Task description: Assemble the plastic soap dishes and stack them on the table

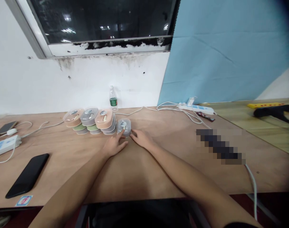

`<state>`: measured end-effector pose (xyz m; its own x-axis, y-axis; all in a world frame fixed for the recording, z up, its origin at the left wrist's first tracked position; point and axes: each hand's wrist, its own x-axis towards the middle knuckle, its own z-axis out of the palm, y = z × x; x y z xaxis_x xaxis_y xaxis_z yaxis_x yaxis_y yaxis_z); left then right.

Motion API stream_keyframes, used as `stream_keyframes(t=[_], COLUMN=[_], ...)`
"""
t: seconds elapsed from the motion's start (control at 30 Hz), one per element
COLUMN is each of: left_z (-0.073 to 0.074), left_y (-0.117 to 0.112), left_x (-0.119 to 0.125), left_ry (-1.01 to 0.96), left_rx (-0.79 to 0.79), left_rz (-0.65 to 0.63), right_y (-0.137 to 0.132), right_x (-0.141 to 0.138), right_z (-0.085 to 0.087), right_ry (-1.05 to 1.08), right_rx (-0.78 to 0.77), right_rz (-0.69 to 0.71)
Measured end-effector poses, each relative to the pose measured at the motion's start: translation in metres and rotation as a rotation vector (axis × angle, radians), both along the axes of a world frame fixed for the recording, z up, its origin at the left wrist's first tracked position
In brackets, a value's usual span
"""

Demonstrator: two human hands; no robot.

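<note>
One box (127, 123) — between left grip (112, 146), right grip (143, 138)

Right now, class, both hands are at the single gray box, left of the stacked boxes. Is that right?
The side is wrong: the head view shows the single gray box right of the stacked boxes. The left hand and right hand are indeed at it.

free tabletop (175, 133) right, container stacks (89, 119) left

Smooth plastic is seen in the single box (127, 124) and the bottle (113, 99), glossy glass in the window (106, 19); the table (144, 172) is seen as matt.
</note>
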<state>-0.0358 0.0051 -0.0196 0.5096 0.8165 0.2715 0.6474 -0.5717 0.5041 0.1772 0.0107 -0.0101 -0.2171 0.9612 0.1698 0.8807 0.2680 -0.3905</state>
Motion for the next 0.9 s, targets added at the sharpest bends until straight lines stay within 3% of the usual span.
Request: stream_keyframes(t=[0.3,0.57,0.9], left_z=[0.003,0.005,0.008], left_y=[-0.002,0.001,0.004], left_x=[-0.003,-0.008,-0.012], left_ry=[0.002,-0.032,-0.049], left_rx=[0.033,0.042,0.051], left_rz=[0.072,0.075,0.036], right_y=[0.008,-0.004,-0.003], right_x=[0.004,0.017,0.020], right_z=[-0.010,-0.003,-0.003], right_ry=[0.069,0.064,0.080], right_rx=[0.053,0.016,-0.004], right_rz=[0.065,0.182,0.204])
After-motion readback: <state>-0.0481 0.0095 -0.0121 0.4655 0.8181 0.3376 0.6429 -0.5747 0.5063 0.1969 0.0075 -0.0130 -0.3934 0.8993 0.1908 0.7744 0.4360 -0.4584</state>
